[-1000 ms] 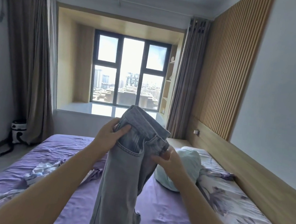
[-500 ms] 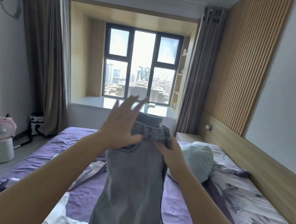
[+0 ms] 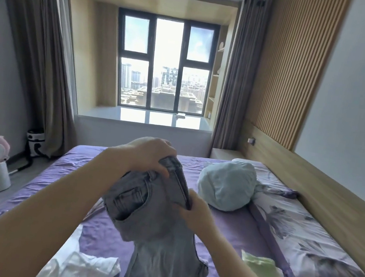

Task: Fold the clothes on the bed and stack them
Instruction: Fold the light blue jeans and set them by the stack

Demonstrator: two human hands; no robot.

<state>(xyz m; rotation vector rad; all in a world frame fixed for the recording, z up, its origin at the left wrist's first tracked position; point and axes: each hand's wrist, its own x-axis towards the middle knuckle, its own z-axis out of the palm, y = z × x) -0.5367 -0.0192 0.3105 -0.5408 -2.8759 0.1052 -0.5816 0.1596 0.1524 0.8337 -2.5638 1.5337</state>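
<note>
both hands hold grey jeans (image 3: 154,224) at frame centre above the bed (image 3: 229,230). left hand (image 3: 150,155) grips the waistband's top; right hand (image 3: 196,214) pinches its lower end.

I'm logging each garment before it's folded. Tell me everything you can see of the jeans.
The jeans are light grey-blue denim, held up above the purple bed, waist on top, legs hanging down out of view. A pocket and belt loops show. The left hand grips the waistband from above; the right hand pinches its lower edge.
</note>
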